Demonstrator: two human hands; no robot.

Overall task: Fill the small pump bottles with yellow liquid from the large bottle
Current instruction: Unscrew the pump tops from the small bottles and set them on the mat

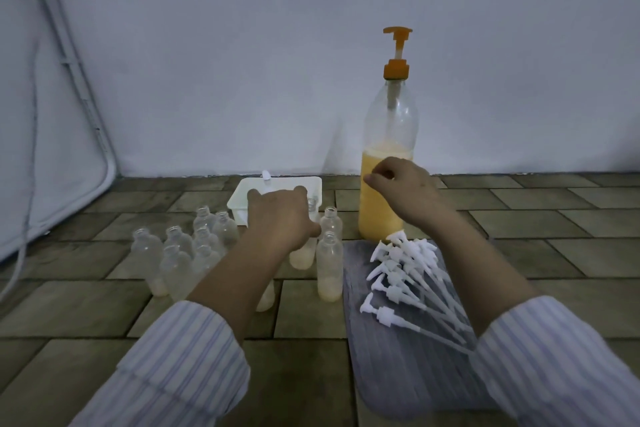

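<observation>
While the large bottle (386, 163), half full of yellow liquid, stands upright by the wall, my left hand (277, 218) grips a small bottle (304, 253) among the other small bottles (194, 253). My right hand (401, 184) hovers before the large bottle, fingers loosely curled, empty. White pump tops (405, 274) lie on a grey mat (398, 357).

The place looked like a plain room in a home, used as a makeshift work spot on the floor. The floor of worn olive-brown rectangular tiles (554, 218) met a bare pale painted wall (242, 80). A pale fabric item on a thin metal frame (52, 149) leaned at the left.
</observation>
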